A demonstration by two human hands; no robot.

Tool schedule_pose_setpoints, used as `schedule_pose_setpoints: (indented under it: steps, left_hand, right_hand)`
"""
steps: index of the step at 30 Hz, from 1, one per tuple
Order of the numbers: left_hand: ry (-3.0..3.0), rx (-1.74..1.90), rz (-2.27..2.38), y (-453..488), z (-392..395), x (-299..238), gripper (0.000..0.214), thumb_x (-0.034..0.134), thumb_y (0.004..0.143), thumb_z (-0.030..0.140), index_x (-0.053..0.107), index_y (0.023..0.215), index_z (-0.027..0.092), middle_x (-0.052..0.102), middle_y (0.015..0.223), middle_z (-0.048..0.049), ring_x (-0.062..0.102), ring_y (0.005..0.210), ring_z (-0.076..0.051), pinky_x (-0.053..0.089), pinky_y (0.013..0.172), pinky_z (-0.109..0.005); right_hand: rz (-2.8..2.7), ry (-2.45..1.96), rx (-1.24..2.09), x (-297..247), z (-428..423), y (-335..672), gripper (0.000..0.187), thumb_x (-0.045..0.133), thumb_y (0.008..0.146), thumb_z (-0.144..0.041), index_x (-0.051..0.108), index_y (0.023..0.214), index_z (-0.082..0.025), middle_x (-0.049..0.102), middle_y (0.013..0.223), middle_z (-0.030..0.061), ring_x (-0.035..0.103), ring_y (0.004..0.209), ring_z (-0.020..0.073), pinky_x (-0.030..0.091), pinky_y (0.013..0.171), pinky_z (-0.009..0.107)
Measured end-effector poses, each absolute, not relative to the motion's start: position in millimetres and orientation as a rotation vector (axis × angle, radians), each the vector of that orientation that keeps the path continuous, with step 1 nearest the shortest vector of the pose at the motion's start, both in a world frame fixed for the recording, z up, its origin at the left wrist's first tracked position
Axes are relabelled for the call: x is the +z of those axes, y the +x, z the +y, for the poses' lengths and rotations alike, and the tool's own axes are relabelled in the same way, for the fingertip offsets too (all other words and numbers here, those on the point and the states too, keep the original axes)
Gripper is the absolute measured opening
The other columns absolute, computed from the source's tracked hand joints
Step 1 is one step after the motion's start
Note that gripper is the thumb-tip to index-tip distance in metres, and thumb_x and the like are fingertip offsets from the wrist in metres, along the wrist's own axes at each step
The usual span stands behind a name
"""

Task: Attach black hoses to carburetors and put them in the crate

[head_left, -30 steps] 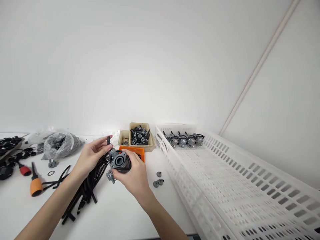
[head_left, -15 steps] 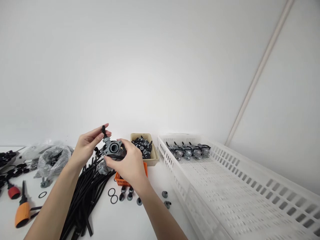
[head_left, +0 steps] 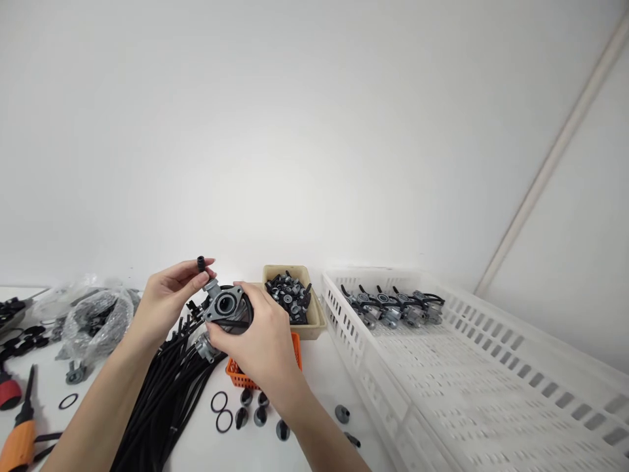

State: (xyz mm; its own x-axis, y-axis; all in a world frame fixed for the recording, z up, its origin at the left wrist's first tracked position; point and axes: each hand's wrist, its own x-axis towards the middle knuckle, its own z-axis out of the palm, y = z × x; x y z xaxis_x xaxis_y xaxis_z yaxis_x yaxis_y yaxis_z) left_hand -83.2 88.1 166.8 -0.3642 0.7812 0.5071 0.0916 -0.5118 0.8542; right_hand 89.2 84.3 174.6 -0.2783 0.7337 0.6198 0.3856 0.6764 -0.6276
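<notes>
A grey metal carburetor (head_left: 212, 307) with a round bore is held up above the table in my right hand (head_left: 269, 331), its fingers wrapped round the body and a black hose (head_left: 233, 322). At the carburetor's upper left end, my left hand (head_left: 167, 295) pinches a black ribbed rubber piece (head_left: 201, 264) between thumb and fingers. That piece sits on or against the carburetor's neck; the exact contact is partly covered by the fingers. Beneath both hands lies a bundle of black hoses (head_left: 170, 400).
Several similar carburetors stand at the far end of a white perforated crate (head_left: 373, 367) on the right. A beige bin (head_left: 314, 318) of small parts and an orange basket (head_left: 238, 379) are behind my right hand. Black rings (head_left: 225, 421), a bubble-wrap bag (head_left: 101, 328) and an orange-handled screwdriver (head_left: 19, 439) lie about.
The view has turned slightly left, so the crate and bin appear further right. Both hands keep their hold on the carburetor and its black rubber piece, with only a slight shift.
</notes>
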Motion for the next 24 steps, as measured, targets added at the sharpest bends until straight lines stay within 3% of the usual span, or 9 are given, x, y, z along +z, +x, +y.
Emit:
schedule_pose_setpoints:
  steps: [12, 17, 24]
  left_hand:
    - [1.361, 1.975, 1.173, -79, 80, 171, 0.039, 0.081, 0.068, 0.042, 0.073, 0.102, 0.025, 0.076, 0.088, -0.0034, 0.067, 0.09, -0.018, 0.051, 0.089, -0.031]
    - [1.357, 1.941, 1.172, -76, 76, 173, 0.038, 0.078, 0.071, 0.046, 0.074, 0.102, 0.025, 0.075, 0.094, -0.0045, 0.066, 0.099, -0.02, 0.049, 0.094, -0.031]
    - [1.238, 1.828, 1.2, -80, 65, 182, 0.041, 0.082, 0.064, 0.047, 0.075, 0.097, 0.023, 0.075, 0.089, -0.005, 0.067, 0.098, -0.022, 0.047, 0.097, -0.035]
  right_hand:
    - [-1.878, -0.831, 0.572, 179, 84, 92, 0.049, 0.076, 0.062, -0.035, 0.064, 0.107, -0.022, 0.071, 0.102, 0.0032, 0.066, 0.096, 0.0227, 0.05, 0.088, 0.039]
    - [-1.85, -0.805, 0.768, 184, 85, 97, 0.047, 0.078, 0.062, -0.034, 0.065, 0.105, -0.021, 0.073, 0.093, 0.0018, 0.067, 0.085, 0.0199, 0.053, 0.081, 0.035]
    - [-1.866, -0.596, 1.16, 178, 99, 99, 0.039, 0.079, 0.067, -0.034, 0.067, 0.103, -0.021, 0.072, 0.101, 0.0027, 0.067, 0.093, 0.0192, 0.051, 0.088, 0.034]
